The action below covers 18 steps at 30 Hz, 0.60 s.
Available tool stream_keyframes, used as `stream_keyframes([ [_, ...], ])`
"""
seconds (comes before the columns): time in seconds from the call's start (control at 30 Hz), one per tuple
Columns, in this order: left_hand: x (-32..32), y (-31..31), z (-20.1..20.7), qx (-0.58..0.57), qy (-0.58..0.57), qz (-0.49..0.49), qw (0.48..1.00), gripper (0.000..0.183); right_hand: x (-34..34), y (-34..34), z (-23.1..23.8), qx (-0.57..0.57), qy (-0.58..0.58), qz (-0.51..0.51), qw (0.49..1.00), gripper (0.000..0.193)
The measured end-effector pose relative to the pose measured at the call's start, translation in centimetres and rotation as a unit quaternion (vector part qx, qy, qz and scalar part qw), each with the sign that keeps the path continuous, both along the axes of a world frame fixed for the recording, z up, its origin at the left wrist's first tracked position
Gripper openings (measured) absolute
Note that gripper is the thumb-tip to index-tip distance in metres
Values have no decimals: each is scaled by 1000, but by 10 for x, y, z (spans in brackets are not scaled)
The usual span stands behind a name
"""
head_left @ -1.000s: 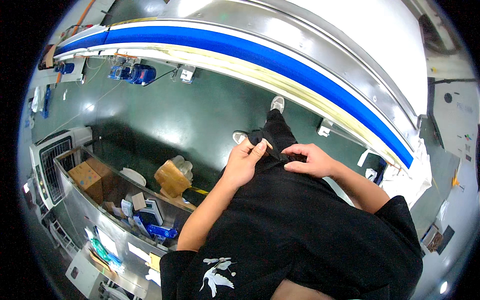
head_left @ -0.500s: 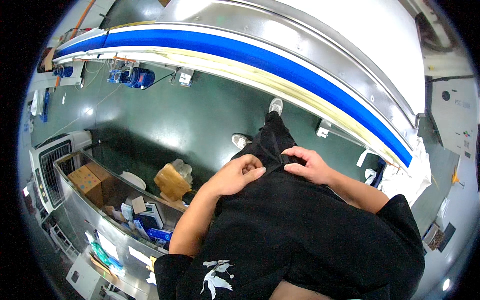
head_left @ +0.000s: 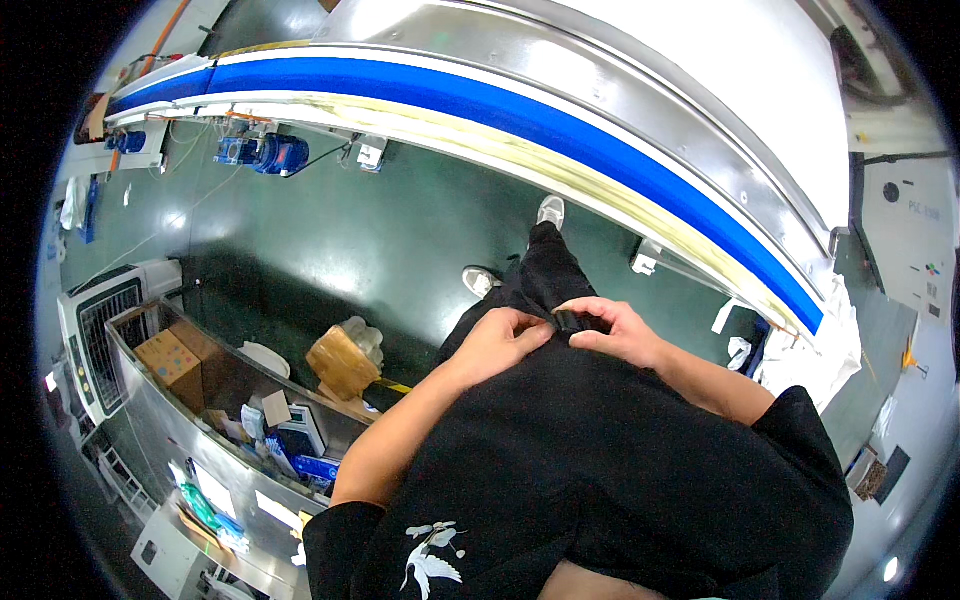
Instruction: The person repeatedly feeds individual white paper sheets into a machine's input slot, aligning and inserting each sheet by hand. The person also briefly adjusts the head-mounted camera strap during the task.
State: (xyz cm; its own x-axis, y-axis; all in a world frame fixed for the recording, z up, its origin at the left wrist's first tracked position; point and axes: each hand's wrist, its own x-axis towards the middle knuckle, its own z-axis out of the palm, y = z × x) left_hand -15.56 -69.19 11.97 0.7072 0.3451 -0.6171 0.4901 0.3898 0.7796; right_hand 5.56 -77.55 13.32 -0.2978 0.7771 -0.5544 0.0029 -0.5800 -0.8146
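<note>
Both of my hands meet in front of my waist, at black cloth of my clothing. My left hand is closed, thumb and fingertips pinching the cloth. Just to its right, my right hand pinches a folded black strip between thumb and forefinger. The fingertips of the two hands nearly touch. Whether the strip is a band, a belt or part of the garment I cannot tell. Below the hands spreads my black shirt with a white bird on it.
A conveyor with a blue belt curves across ahead of me. To the left stand a metal bench with a cardboard box, a yellowish block, and a white cooler-like unit. A blue motor sits under the conveyor. White cloth hangs at right.
My left hand has moved right and is now closer to the right hand, gripping the cloth beside it. My right hand has barely shifted.
</note>
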Motion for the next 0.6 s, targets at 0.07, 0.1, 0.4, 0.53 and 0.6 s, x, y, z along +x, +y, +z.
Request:
stream_keyframes([
  [0.07,3,0,-2,2,-4,1,1000,29,-2,0,-2,79,1,-10,997,38],
  [0.1,3,-1,-3,-9,0,13,1000,28,-2,0,-2,110,-10,-5,994,39],
  [0.4,2,3,0,-138,-58,94,984,19,2,-5,-2,-13,32,-67,997,40],
  [0.53,6,6,9,-108,5,57,993,18,1,-7,-6,13,57,-74,996,41],
  [0.6,8,5,12,-90,-1,65,994,19,1,-8,-8,42,70,-69,994,42],
])
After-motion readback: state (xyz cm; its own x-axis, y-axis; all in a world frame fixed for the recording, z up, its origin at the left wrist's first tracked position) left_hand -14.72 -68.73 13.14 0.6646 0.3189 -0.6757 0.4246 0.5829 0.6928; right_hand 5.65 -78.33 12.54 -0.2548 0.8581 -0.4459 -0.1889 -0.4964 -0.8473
